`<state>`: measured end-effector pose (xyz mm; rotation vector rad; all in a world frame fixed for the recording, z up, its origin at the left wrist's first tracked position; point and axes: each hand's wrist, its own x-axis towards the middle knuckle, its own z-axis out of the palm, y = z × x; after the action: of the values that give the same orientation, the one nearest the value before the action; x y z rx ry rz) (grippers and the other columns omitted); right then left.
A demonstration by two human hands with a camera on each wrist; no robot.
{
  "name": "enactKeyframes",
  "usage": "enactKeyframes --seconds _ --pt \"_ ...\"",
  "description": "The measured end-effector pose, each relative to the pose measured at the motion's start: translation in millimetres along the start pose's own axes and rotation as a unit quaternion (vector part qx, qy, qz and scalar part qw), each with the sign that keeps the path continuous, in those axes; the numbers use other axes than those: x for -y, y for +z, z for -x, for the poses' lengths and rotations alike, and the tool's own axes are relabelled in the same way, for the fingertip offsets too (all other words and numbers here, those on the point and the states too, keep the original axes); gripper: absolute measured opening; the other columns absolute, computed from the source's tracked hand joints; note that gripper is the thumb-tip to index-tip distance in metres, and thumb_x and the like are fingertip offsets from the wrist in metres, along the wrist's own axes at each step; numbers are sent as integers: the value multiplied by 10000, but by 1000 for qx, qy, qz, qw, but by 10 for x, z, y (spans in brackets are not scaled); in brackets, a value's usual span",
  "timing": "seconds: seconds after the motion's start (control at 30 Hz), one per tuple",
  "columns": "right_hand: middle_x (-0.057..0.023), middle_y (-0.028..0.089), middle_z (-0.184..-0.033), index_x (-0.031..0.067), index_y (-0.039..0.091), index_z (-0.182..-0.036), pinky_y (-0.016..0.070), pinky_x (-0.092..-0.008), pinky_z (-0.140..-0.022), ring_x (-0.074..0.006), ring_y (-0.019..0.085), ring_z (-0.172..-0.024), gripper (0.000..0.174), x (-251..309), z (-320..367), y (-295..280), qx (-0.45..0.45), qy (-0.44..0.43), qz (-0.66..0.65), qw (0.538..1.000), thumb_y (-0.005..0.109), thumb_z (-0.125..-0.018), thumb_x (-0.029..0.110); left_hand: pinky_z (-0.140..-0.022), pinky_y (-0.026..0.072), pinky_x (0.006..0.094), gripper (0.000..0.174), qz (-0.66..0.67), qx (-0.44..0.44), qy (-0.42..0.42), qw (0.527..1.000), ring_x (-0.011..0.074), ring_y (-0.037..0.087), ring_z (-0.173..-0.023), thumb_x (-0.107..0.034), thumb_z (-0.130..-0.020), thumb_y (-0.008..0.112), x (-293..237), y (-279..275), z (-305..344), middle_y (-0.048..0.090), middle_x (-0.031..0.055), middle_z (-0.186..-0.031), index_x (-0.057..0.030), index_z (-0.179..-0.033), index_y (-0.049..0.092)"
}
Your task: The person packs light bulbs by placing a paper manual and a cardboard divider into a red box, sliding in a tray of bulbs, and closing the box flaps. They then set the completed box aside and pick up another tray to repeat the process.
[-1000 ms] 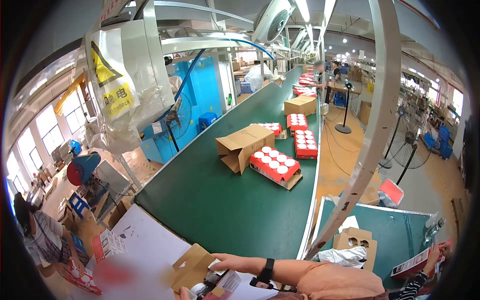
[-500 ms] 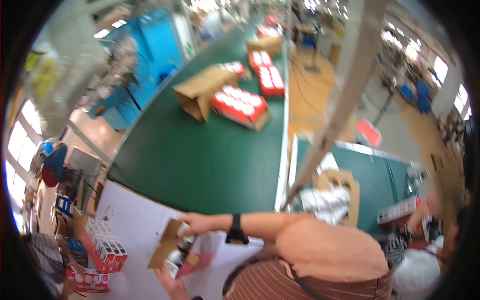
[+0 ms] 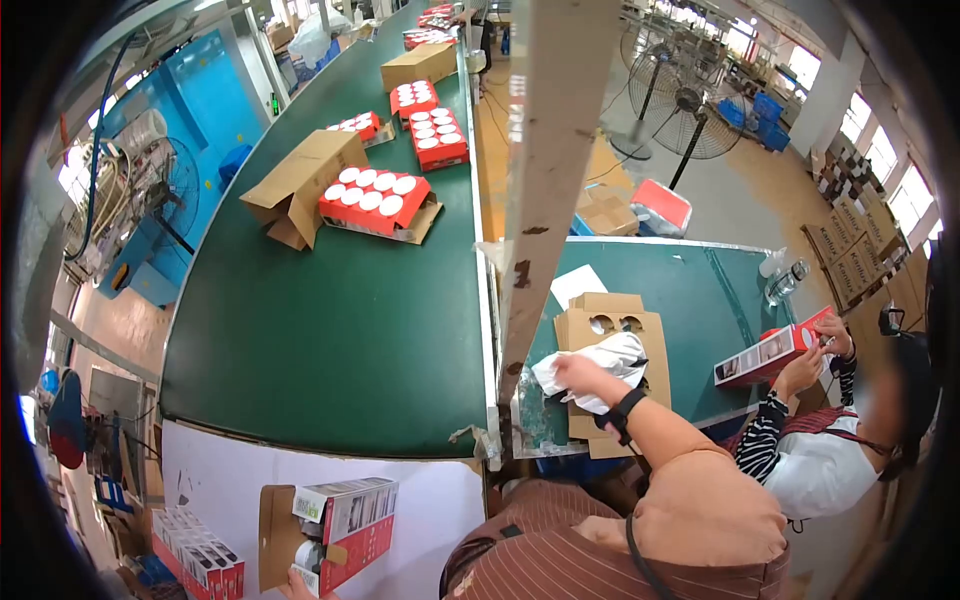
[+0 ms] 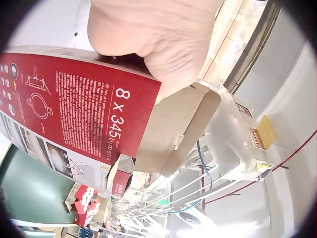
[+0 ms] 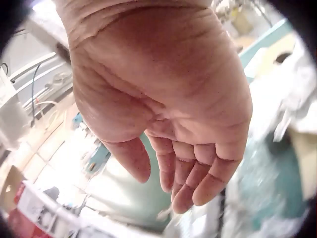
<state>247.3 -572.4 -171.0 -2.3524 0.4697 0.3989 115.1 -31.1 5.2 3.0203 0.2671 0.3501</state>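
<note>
My left hand (image 3: 300, 588) holds the lower end of a red and white box (image 3: 362, 530) above the white table. The box's brown flap stands open, with white-wrapped or pale items partly visible inside. In the left wrist view the hand (image 4: 156, 42) lies against the edge of the box (image 4: 84, 109), its fingertips hidden. My right hand (image 3: 582, 375) is over a crumpled white bag (image 3: 612, 362) on a cardboard insert (image 3: 655, 375); contact is unclear. Empty, with fingers loosely bent, the right hand (image 5: 163, 99) shows its palm in the right wrist view.
A green conveyor (image 3: 330, 340) carries an open carton (image 3: 310, 175) and several red packs. Between it and the green side table (image 3: 690, 300) rises a metal post (image 3: 545, 200). Another person (image 3: 820, 460) handles a red box at right. More boxes (image 3: 198, 550) stand lower left.
My right hand has let go of the box and moved right to the white bag. The left hand keeps hold of the box. The head view has turned right.
</note>
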Motion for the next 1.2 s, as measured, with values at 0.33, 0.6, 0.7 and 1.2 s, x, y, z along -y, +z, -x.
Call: enactKeyframes --seconds 0.33,0.6,0.7,1.2 --pt "-199 570 -1192 27 588 -1089 447 -454 -924 -404 513 -1095 331 -521 -85 39 -258 -53 90 961 586 -762 78 -851 464 412 380 502 -78 -225 831 345 538 -983 -157 -859 630 84 278 -16 545 203 -1033 -3 -1199 561" --pt "-138 680 -1016 87 578 -1239 506 -361 -850 -257 655 -941 386 1040 832 654 161 -289 -74 941 558 -903 276 -836 513 332 339 501 -93 -58 859 226 580 -1042 -91 -925 562 543 863 88 531 140 -1210 49 -1230 514" --pt "-168 565 -1282 73 427 -1388 444 -347 -1000 -245 550 -1191 592 1954 947 951 201 -345 -236 886 655 -886 287 -843 508 318 354 720 -62 -215 657 213 575 -1051 -73 -915 556 -53 216 -59 547 137 -1205 58 -1241 510" --pt "-106 595 -1161 -22 456 -1292 466 -337 -934 -194 568 -1078 605 3463 1046 1230 382 -317 -260 828 729 -756 43 -933 479 329 389 797 -48 -152 582 180 592 -1077 -50 -913 567 88 776 -106 600 76 -1195 -16 -1292 485"
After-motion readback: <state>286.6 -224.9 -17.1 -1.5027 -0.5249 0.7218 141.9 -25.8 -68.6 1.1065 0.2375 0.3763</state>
